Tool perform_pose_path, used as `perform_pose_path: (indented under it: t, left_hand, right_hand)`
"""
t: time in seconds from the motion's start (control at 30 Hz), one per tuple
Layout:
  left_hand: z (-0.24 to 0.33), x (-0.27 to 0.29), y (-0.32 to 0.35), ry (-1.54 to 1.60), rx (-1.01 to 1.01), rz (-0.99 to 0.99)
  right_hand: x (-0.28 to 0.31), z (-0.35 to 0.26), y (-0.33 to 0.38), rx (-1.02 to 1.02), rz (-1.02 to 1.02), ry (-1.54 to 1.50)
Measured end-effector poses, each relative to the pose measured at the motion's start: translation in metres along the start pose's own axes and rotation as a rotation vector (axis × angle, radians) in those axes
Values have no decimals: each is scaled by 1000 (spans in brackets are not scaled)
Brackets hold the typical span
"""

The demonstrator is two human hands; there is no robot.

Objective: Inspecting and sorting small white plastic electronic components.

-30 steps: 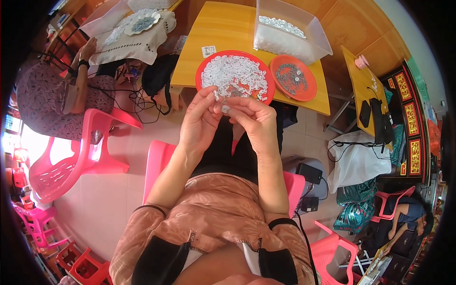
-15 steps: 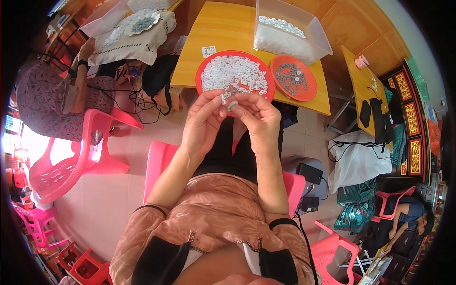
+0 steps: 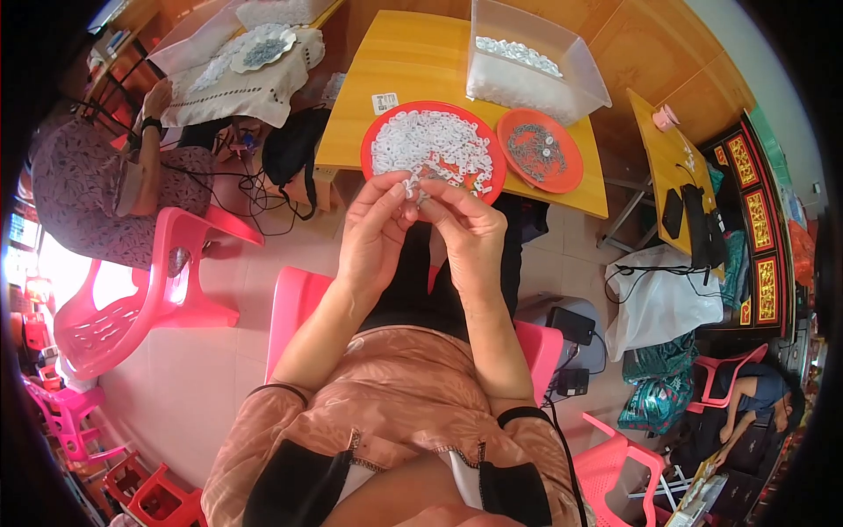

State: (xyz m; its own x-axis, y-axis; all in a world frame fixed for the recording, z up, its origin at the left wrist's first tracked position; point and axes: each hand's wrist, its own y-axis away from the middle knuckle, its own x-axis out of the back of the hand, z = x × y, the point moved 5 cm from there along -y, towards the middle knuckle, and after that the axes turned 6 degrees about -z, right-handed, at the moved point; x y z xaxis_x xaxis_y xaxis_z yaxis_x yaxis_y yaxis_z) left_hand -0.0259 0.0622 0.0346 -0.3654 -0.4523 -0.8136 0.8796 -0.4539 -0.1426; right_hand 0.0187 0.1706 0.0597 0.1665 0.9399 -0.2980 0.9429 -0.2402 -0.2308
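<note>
My left hand [image 3: 376, 215] is closed in a pinch around a small white plastic piece [image 3: 410, 184], its fingertips over the near rim of a round red tray [image 3: 500, 167]. Close against it, my right hand [image 3: 470, 233] also pinches at the fingertips, on something small and greyish that I cannot make out. Many loose white plastic pieces [image 3: 426, 136] are heaped in the tray. Just right of it, an orange plate [image 3: 566, 180] holds small grey metal parts [image 3: 531, 154] and a few white pieces.
The yellow table [image 3: 404, 53] also bears a clear plastic bin [image 3: 575, 75] of white pieces. At left, a person [image 3: 114, 184] sits on a pink chair [image 3: 158, 272] beside a cloth-covered table [image 3: 237, 97]. Cables [image 3: 255, 211] trail nearby. Another person [image 3: 751, 395] sits at lower right.
My right hand has shifted slightly left, towards the left hand. The white ring seen at my right thumb is no longer plainly visible. The left hand keeps its pinch.
</note>
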Motion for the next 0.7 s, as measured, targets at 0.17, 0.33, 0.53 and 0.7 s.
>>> perform_pose_path:
  t: [0.17,0.33,0.53,0.7]
  left_hand:
    - [8,-2,-1,-122,-17,-14]
    - [18,-1,-1,-435,-77,53]
    - [16,-2,2,-525,-72,55]
    - [16,-3,3,-565,-85,47]
  right_hand:
    - [8,3,-6,-75,39,-176]
    - [14,4,-6,-151,64,-293]
    - [13,6,-5,-145,67,-272]
    - [13,3,-3,-134,71,-186]
